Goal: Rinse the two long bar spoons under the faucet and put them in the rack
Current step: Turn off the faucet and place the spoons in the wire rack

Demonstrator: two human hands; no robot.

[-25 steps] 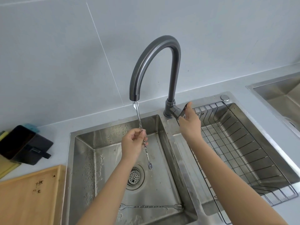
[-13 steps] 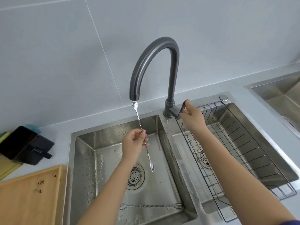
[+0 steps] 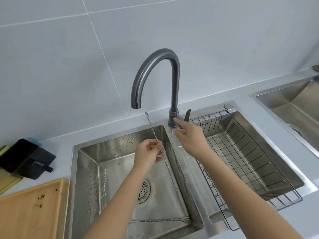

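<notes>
The left hand point(image 3: 148, 152) pinches 1 bar spoon point(image 3: 156, 140) mid-shaft, tilted, its bowl up just below and right of the faucet point(image 3: 155, 66) spout over the left basin point(image 3: 89, 169). The right hand point(image 3: 189, 137), fingers loosely extended and holding nothing, reaches by the faucet handle point(image 3: 187, 114). The second bar spoon point(image 3: 160, 220) lies flat on the basin floor near the front wall, and the wire rack point(image 3: 250, 161) sits in the right basin.

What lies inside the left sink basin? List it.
In the left sink basin: a drain strainer, part-hidden by the left forearm, and a second bar spoon lying along the near wall. No water is pooled.
</notes>
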